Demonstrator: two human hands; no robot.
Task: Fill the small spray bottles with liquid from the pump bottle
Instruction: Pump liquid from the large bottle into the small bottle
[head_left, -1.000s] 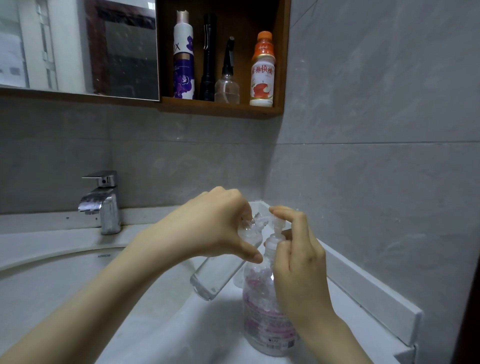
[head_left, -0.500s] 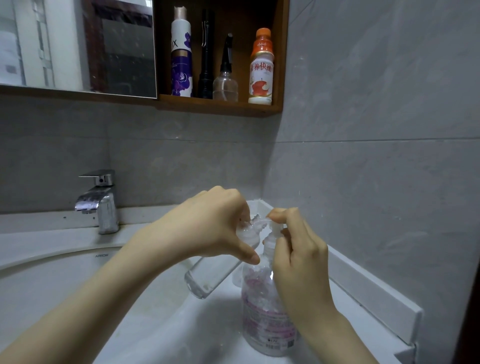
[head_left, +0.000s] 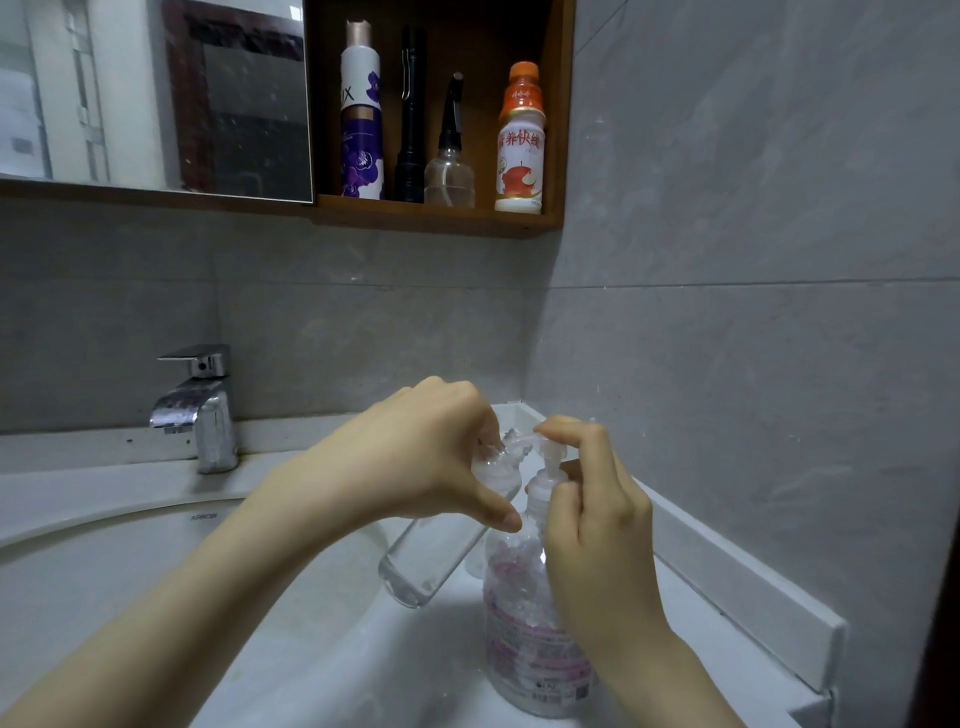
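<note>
On the white counter (head_left: 691, 613) to the right of the sink (head_left: 104, 561), the pump bottle (head_left: 524, 644) stands upright, close to the raised back edge along the grey tile wall. It is clear plastic with a pink label. The right hand (head_left: 597, 525) grasps its top: the index finger lies hooked over the pump head, and the other fingers are curled beside the collar below it. The left hand (head_left: 415, 457) grasps a small spray bottle (head_left: 436, 556) by its neck end, fingers and thumb wrapped round it. This bottle is clear, has no cap fitted, and is tilted, with its mouth raised to the pump spout and its base pointing down and left over the basin edge. Whether liquid is flowing cannot be told. A chrome tap (head_left: 200, 410) stands at the back of the sink, well apart from both hands. Above, a wooden shelf (head_left: 436, 221) beside a mirror (head_left: 156, 93) holds a purple and white can (head_left: 362, 130), a black torch (head_left: 410, 114), a clear trigger sprayer (head_left: 449, 166) and an orange-capped drink bottle (head_left: 521, 150).
</note>
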